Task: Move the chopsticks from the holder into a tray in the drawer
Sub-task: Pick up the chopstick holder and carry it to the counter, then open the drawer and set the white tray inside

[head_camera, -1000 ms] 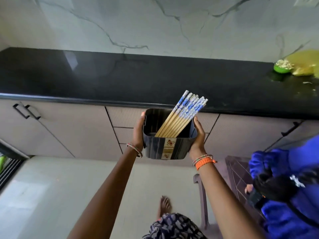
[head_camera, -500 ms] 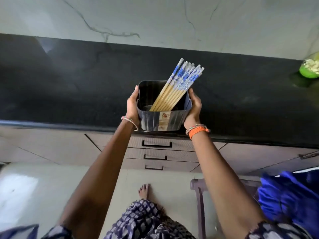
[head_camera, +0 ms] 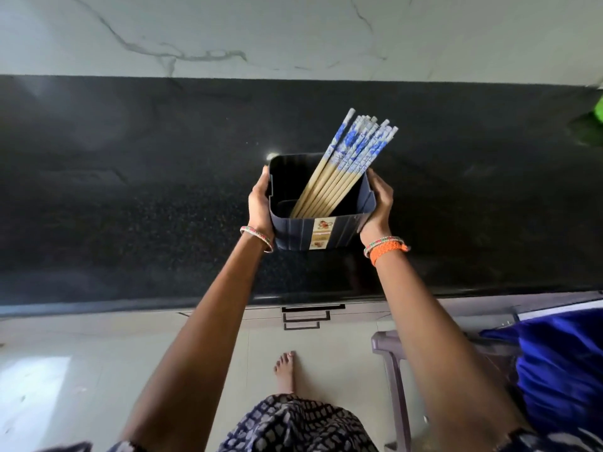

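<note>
Seen from above, a person holds a dark blue plastic chopstick holder [head_camera: 318,220] between both hands over a black speckled counter [head_camera: 130,207]. The left hand [head_camera: 261,203] grips the holder's left wall, fingers curled over the rim; the right hand [head_camera: 378,203] clasps the right wall the same way. Whether the holder's base rests on the counter or hangs just above it cannot be told.

Inside the holder stands a bundle of wooden chopsticks [head_camera: 342,164] with blue-and-white patterned tops, leaning toward the far right corner and sticking out past the rim.

Below the counter's front edge, a stack of drawers shows only as black handles [head_camera: 310,316], all shut. No tray is visible. A plastic chair [head_camera: 391,353] with blue cloth [head_camera: 561,370] stands to the right on the pale floor.

The task seems to be at its very start: the holder is being brought into place and no chopstick has left it. The next move likely calls for setting the holder down steadily so the leaning bundle does not tip it, then freeing a hand to pull open a drawer and find the tray.
</note>
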`<action>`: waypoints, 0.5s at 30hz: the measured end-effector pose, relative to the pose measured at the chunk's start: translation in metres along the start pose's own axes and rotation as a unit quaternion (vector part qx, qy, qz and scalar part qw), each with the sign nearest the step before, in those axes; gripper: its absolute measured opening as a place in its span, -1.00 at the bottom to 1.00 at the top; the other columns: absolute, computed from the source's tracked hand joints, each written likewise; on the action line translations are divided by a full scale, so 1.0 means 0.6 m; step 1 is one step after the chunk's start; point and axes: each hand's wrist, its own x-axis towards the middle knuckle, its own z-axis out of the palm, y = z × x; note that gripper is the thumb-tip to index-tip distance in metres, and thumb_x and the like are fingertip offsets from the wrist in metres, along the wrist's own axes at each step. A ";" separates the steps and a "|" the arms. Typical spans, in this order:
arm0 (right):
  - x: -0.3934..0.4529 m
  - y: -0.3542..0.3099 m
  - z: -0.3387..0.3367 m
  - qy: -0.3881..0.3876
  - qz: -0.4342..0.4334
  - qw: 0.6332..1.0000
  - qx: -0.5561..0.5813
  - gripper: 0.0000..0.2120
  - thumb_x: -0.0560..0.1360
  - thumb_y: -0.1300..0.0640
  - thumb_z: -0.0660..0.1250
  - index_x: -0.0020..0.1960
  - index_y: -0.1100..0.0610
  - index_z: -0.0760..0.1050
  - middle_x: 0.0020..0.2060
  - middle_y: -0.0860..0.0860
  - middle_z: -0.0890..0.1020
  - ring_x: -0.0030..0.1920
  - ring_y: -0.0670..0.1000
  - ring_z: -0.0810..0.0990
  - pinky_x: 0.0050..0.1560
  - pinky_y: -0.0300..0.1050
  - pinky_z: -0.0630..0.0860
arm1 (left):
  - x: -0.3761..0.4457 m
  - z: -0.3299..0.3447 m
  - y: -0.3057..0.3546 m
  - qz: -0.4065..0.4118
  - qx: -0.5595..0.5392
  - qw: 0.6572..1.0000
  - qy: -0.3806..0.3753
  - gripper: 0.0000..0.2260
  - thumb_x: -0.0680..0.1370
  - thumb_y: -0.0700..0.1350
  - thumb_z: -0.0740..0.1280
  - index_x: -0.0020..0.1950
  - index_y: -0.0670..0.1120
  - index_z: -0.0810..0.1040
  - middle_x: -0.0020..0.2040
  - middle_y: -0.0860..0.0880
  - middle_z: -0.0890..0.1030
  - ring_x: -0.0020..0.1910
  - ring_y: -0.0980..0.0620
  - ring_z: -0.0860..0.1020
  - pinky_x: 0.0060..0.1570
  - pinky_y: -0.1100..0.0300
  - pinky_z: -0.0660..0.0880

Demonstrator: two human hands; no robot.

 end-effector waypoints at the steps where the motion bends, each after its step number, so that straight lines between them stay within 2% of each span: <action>1: -0.003 0.000 0.003 0.011 -0.006 1.000 -0.008 -0.59 0.59 0.22 0.09 -0.30 0.10 0.61 -0.40 -0.10 0.65 -0.33 -0.17 0.62 -0.28 -0.32 0.54 | -0.002 0.000 0.002 -0.006 0.006 1.000 0.001 -0.50 0.62 0.01 0.05 -0.36 -0.06 0.65 -0.39 0.01 0.68 -0.37 0.12 0.65 -0.35 0.28 0.57; 3: -0.013 0.000 0.003 0.045 -0.039 0.997 -0.056 -0.73 0.55 0.21 0.13 -0.18 0.18 0.57 -0.32 -0.09 0.67 -0.24 -0.15 0.63 -0.18 -0.29 0.54 | -0.009 -0.001 0.006 0.025 0.028 0.999 0.035 -0.58 0.62 -0.01 0.04 -0.19 -0.06 0.65 -0.22 -0.02 0.70 -0.20 0.08 0.66 -0.13 0.19 0.58; 5: -0.042 -0.006 -0.006 0.106 -0.099 0.975 -0.168 -0.79 0.47 0.20 0.18 -0.10 0.26 0.56 -0.25 -0.03 0.64 -0.18 -0.15 0.60 -0.12 -0.28 0.51 | -0.017 -0.017 0.009 0.081 0.052 0.990 0.103 -0.68 0.60 -0.05 0.05 0.08 -0.09 0.57 0.10 -0.08 0.63 0.13 0.00 0.56 0.21 0.08 0.43; 6: -0.067 -0.013 -0.014 0.138 -0.141 0.955 -0.222 -0.83 0.45 0.22 0.20 -0.10 0.26 0.54 -0.26 -0.03 0.60 -0.21 -0.20 0.57 -0.14 -0.30 0.48 | -0.028 -0.030 0.010 0.103 0.052 0.982 0.149 -0.70 0.57 -0.07 0.05 0.12 -0.08 0.53 0.15 -0.08 0.60 0.18 0.00 0.52 0.24 0.07 0.37; 7: -0.098 -0.024 -0.022 0.148 -0.188 0.934 -0.263 -0.90 0.44 0.26 0.22 -0.14 0.24 0.51 -0.30 -0.05 0.56 -0.27 -0.25 0.52 -0.19 -0.34 0.45 | -0.048 -0.043 0.011 0.123 0.034 0.974 0.189 -0.73 0.55 -0.09 0.06 0.07 -0.07 0.53 0.06 -0.06 0.62 0.08 0.02 0.54 0.14 0.09 0.37; 9: -0.181 -0.038 -0.044 0.066 -0.262 0.898 -0.346 -0.90 0.44 0.36 0.24 -0.20 0.21 0.45 -0.37 -0.06 0.49 -0.35 -0.22 0.46 -0.29 -0.37 0.38 | -0.107 -0.067 -0.007 0.176 -0.016 0.965 0.193 -0.77 0.50 -0.15 0.08 -0.14 -0.10 0.53 -0.27 -0.02 0.61 -0.27 0.05 0.54 -0.14 0.16 0.41; 11: -0.267 -0.019 -0.081 -0.084 -0.263 0.855 -0.439 -0.87 0.45 0.33 0.23 -0.25 0.19 0.43 -0.38 -0.01 0.49 -0.36 -0.07 0.47 -0.33 -0.26 0.39 | -0.178 -0.084 -0.054 0.205 0.029 0.968 0.140 -0.80 0.45 -0.21 0.12 -0.28 -0.15 0.51 -0.38 -0.09 0.56 -0.40 0.00 0.52 -0.30 0.18 0.48; 13: -0.323 0.027 -0.123 -0.204 -0.232 0.760 -0.572 -0.92 0.42 0.22 0.22 -0.21 0.17 0.48 -0.28 0.02 0.54 -0.23 0.01 0.53 -0.25 -0.12 0.48 | -0.232 -0.102 -0.117 0.161 0.148 0.973 0.068 -0.81 0.41 -0.22 0.16 -0.28 -0.16 0.55 -0.32 -0.14 0.61 -0.34 0.00 0.59 -0.29 0.23 0.56; 15: -0.336 0.082 -0.156 -0.252 -0.165 0.668 -0.681 -0.80 0.41 0.19 0.23 -0.01 0.18 0.54 -0.03 0.05 0.60 0.01 0.06 0.57 -0.03 -0.09 0.56 | -0.259 -0.129 -0.174 0.084 0.248 0.965 0.027 -0.77 0.43 -0.26 0.15 -0.19 -0.16 0.60 -0.22 0.01 0.69 -0.18 0.10 0.63 -0.13 0.28 0.55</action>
